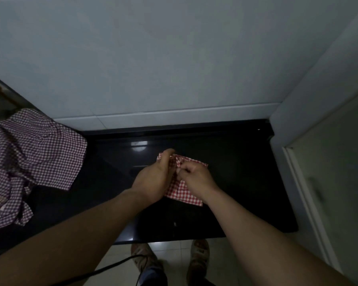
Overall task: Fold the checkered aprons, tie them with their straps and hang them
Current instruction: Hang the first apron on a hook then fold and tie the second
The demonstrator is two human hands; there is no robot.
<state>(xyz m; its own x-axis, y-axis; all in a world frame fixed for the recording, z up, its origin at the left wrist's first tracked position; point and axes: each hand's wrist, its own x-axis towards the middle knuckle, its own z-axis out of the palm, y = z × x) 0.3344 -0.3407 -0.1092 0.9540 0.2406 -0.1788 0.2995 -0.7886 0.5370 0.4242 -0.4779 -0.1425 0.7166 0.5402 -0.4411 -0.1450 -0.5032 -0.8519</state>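
Apron status: red apron (pixel 187 194) lies folded into a small packet mid-surface (pixel 246 182), under both hands. Left hand (pixel 153 178) curls over the packet's left and far edge, gripping it and pinning it down. Right hand (pixel 196 176) pinches a bit of cloth at the packet's top middle, thumb against fingertips. Whether that bit is strap or fold edge, cannot tell. Purple aprons (pixel 35 149) sit heaped at the left end, well apart and unfolded.

Likely step: tying the packet with its strap. Hanging not yet done.

How to do it well:
- Left hand should press flat enough that the layers do not slide while the right pulls.
- Pull the strap along the surface, not up, or the packet opens.
- Wrap across the middle, over the thickest stack, so the corners stay square.
- Cinch snug, not hard: thin cloth probably bunches and skews the fold.
- Leave a loop or free end for hanging.
- Glossy surface looks slippery, so the packet may skate if the pin lets go.
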